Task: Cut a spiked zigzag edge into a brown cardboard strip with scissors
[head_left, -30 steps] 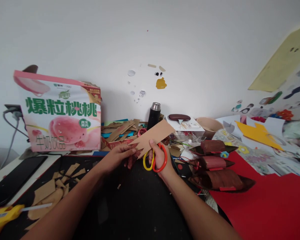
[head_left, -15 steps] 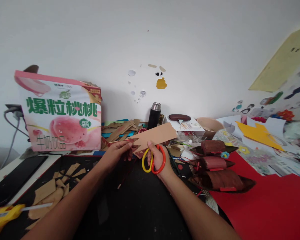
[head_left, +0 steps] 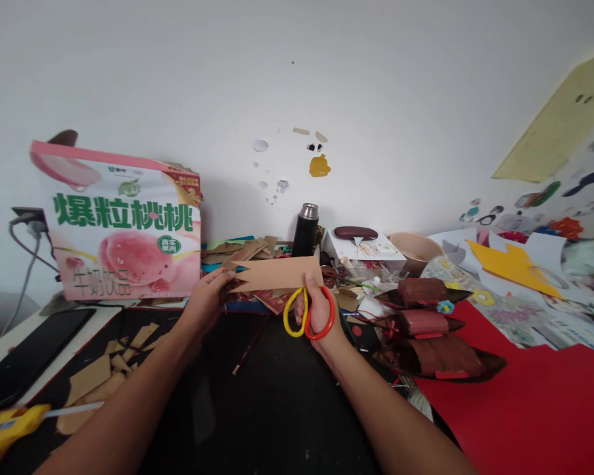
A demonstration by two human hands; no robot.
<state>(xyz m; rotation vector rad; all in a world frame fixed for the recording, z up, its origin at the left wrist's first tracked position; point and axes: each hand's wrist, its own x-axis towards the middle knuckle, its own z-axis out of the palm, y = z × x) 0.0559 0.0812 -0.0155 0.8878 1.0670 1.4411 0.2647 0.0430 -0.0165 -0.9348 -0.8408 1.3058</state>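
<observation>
Between my hands, above the black work surface, a flat tan cardboard strip (head_left: 277,273) is held up, with a pointed notch cut into its left end. My left hand (head_left: 210,297) pinches that notched end between its fingertips. At the other end my right hand (head_left: 321,313) grips the strip's right edge with the thumb on top. The same hand also has scissors (head_left: 292,323) in it, one handle loop yellow and one orange-red. Their blades are hidden behind the hand and the cardboard.
A pink drink carton (head_left: 123,224) stands at left, behind cardboard scraps (head_left: 94,379) and a yellow glue gun (head_left: 14,425). Centre back is a black thermos (head_left: 305,231). To the right, several brown boat models (head_left: 435,357) sit beside red paper (head_left: 529,409). A phone (head_left: 34,356) lies far left.
The cardboard strip has moved left and turned from a slant to nearly level. My left hand has shifted left with its end; the scissors stay in my right hand.
</observation>
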